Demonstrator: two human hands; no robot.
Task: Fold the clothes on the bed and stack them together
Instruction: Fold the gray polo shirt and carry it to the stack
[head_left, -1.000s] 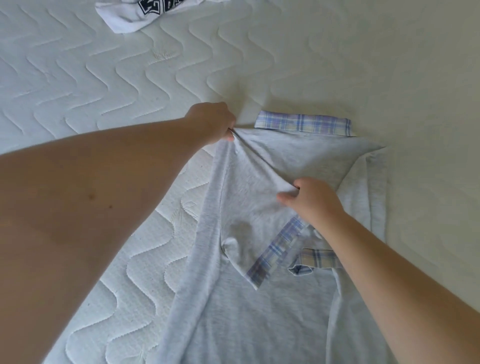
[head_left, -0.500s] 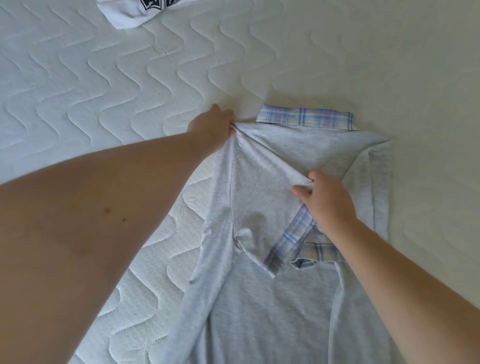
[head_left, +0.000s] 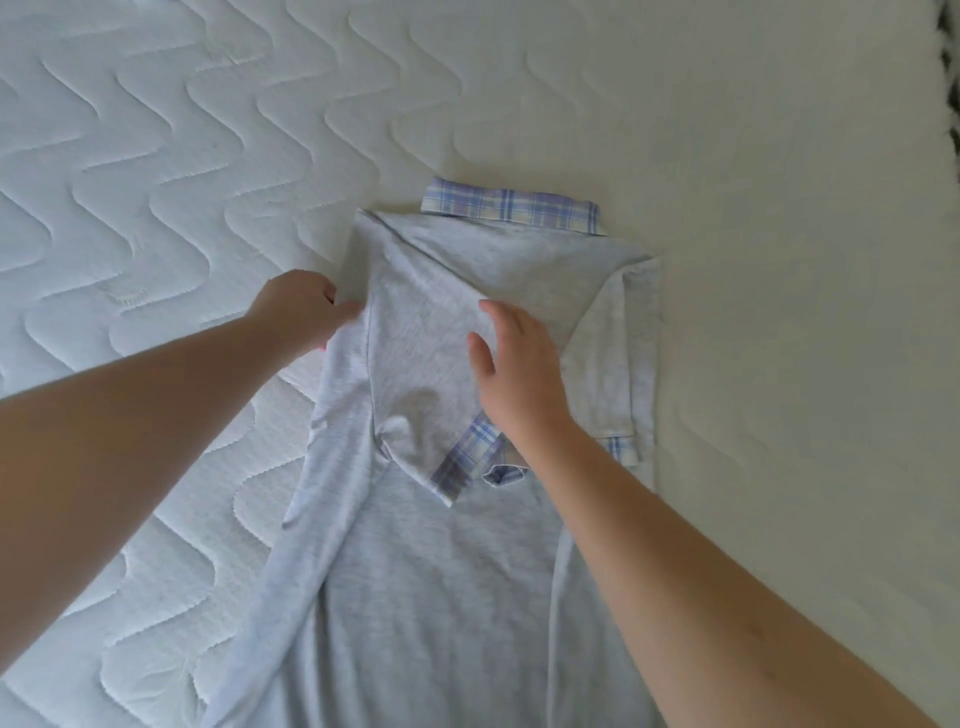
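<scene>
On the quilted bed (head_left: 156, 182), the grey shirt (head_left: 426, 571) lies under the flat right hand (head_left: 519, 374); left hand (head_left: 301, 312) pinches its edge.

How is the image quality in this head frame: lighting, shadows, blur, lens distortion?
Head view: soft, even daylight with no glare; the right hand casts only a faint shadow on the grey shirt. The plaid collar and the mattress quilting read sharply. The left hand looks slightly soft at its edges. Wide-angle stretch enlarges both forearms toward the lower corners.
</scene>
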